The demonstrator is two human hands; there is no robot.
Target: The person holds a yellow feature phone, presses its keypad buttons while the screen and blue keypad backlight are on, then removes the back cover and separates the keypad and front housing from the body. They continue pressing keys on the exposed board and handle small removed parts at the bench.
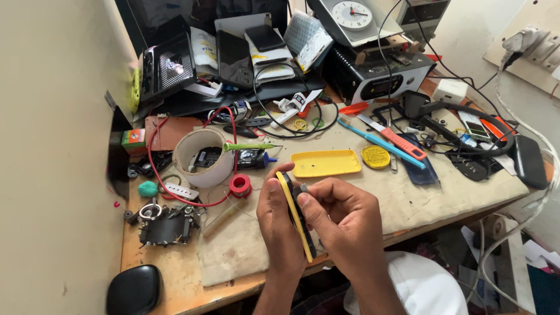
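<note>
Clutter covers the wooden workbench (175, 286), set against a plain wall on its left edge: a tape roll (204, 157), a loose yellow cover (325, 163) at the middle, a blue-and-orange knife (389, 140), a clock-faced machine (373, 52) at the back. Over the front edge, the left hand (280, 224) is closed around a yellow-edged phone (297, 216) held on edge; the right hand (341, 219) pinches its other side, fingers curled shut.

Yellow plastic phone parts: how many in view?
2. A flat yellow plastic back cover lies on the cloth mat, mid-bench. A yellow-edged phone body is held edge-on between the left hand and right hand. Clutter may hide others.
</note>
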